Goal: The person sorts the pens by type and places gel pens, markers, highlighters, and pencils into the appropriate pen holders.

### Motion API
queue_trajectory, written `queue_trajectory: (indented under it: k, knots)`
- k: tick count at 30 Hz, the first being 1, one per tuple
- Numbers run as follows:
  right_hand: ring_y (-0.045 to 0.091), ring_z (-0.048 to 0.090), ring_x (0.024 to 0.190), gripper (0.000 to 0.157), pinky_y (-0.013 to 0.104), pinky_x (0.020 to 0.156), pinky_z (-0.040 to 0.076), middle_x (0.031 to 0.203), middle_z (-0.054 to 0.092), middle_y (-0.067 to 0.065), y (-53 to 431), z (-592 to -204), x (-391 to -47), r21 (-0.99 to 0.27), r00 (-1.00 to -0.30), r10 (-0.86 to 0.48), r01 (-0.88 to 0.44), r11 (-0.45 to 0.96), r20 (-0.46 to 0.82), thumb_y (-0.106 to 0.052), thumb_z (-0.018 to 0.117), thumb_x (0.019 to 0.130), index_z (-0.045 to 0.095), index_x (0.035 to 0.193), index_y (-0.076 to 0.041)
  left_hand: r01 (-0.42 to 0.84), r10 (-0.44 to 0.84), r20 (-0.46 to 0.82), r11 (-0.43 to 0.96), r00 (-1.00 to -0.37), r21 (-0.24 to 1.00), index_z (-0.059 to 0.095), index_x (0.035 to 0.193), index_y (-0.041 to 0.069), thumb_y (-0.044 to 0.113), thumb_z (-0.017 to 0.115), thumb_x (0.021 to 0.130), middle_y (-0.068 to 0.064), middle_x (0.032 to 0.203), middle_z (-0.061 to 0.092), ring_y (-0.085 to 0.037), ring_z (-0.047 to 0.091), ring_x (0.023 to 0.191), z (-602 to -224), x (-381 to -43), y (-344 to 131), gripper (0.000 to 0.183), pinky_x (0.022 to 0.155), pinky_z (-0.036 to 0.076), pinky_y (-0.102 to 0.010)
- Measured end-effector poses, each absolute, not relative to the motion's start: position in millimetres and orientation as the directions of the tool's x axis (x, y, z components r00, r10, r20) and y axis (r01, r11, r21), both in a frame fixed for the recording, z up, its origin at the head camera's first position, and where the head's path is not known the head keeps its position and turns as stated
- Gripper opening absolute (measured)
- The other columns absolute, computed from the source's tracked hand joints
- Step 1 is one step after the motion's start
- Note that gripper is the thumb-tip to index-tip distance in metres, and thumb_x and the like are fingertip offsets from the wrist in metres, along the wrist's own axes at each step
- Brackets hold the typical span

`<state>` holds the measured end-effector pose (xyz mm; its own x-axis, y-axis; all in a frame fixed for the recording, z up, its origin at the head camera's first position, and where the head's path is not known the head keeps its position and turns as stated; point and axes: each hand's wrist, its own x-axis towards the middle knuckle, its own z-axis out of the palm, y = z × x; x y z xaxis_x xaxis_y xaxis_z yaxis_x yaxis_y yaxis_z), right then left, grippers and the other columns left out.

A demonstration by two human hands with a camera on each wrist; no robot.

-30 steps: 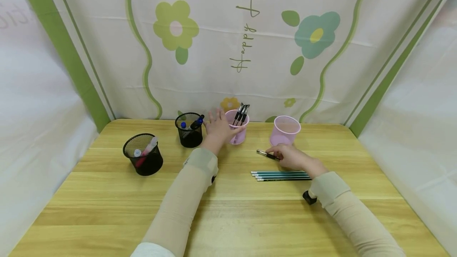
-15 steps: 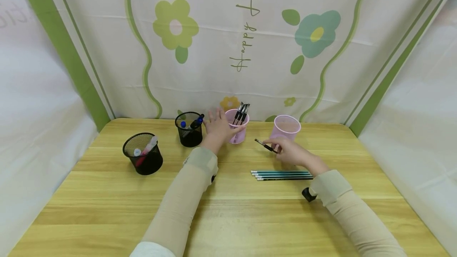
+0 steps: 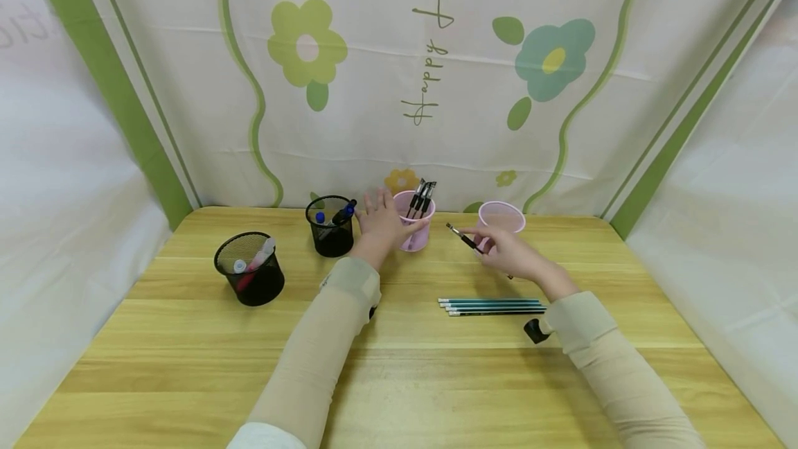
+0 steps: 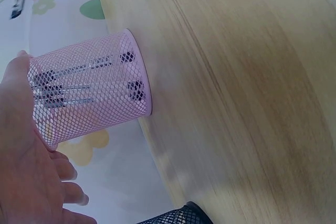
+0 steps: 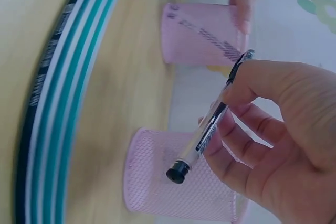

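My right hand (image 3: pixel 510 253) pinches a pen (image 3: pixel 463 237) above the table, in front of the right pink mesh pen holder (image 3: pixel 502 216). In the right wrist view the pen (image 5: pixel 207 127) has a clear barrel and a black end, and it slants. My left hand (image 3: pixel 379 229) is at the left pink mesh holder (image 3: pixel 413 237), fingers spread and straight, with the thumb at its rim. Several black-gripped pens (image 3: pixel 422 198) stand in that holder. The left wrist view shows them through the mesh (image 4: pixel 94 93).
Several green and dark pencils (image 3: pixel 492 307) lie side by side on the wooden table (image 3: pixel 399 393). To the left stand two black mesh holders, one with blue and black pens (image 3: pixel 334 240), one with red and white ones (image 3: pixel 262 287). A patterned curtain (image 3: pixel 374 123) hangs behind.
My right hand has raised the pen off the table and tilted it, moving it slightly away from the pencils. My left hand has stayed at the left pink holder.
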<state>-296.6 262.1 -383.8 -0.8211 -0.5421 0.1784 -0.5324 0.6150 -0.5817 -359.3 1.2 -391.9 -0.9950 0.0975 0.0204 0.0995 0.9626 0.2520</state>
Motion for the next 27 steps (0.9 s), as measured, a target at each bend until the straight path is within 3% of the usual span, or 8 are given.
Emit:
queue_trajectory:
  k: [5, 10, 17, 27]
  knots:
    - [0.029, 0.063, 0.088, 0.047, 0.035, 0.077, 0.055, 0.103, 0.062, 0.018, 260.8, -378.3, -299.2, -0.594, -0.827, -0.511, -0.538, 0.598, 0.235, 0.006, 0.065, 0.094, 0.057, 0.14, 0.007, 0.101, 0.1, 0.018, 0.962, -0.995, 0.254, 0.005, 0.164, 0.0, 0.087, 0.042, 0.088, -0.019, 0.17, 0.008, -0.044, 0.007, 0.154, -392.3, -359.8, 0.8, 0.121, 0.119, 0.018, -0.064]
    - [0.031, 0.063, 0.095, 0.057, 0.039, 0.081, 0.055, 0.11, 0.062, 0.022, 254.1, -373.4, -300.4, -0.652, -0.861, -0.452, -0.484, 0.584, 0.233, 0.011, 0.064, 0.091, 0.052, 0.146, 0.004, 0.104, 0.101, 0.024, 0.961, -0.995, 0.256, 0.005, 0.164, 0.0, 0.086, 0.042, 0.088, -0.019, 0.17, 0.008, -0.044, 0.007, 0.154, -393.1, -360.4, 0.7, 0.121, 0.119, 0.017, -0.064]
    - [0.032, 0.057, 0.105, 0.07, 0.02, 0.079, 0.05, 0.121, 0.055, 0.022, 245.4, -366.1, -305.0, -0.794, -0.924, -0.3, -0.361, 0.49, 0.235, 0.015, 0.055, 0.086, 0.045, 0.153, -0.001, 0.097, 0.097, 0.011, 0.96, -0.995, 0.264, 0.004, 0.164, 0.0, 0.087, 0.042, 0.088, -0.019, 0.17, 0.006, -0.044, 0.005, 0.154, -394.6, -362.9, 0.8, 0.121, 0.119, 0.014, -0.064]
    - [0.023, 0.055, 0.108, 0.069, 0.015, 0.082, 0.051, 0.129, 0.05, 0.02, 229.6, -358.2, -316.5, -0.899, -0.955, -0.15, -0.292, 0.326, 0.256, 0.009, 0.057, 0.091, 0.039, 0.157, -0.003, 0.089, 0.088, 0.015, 0.959, -0.996, 0.269, 0.006, 0.164, 0.001, 0.087, 0.043, 0.087, -0.018, 0.17, 0.006, -0.043, 0.005, 0.155, -392.9, -360.8, 1.6, 0.121, 0.119, 0.016, -0.064]
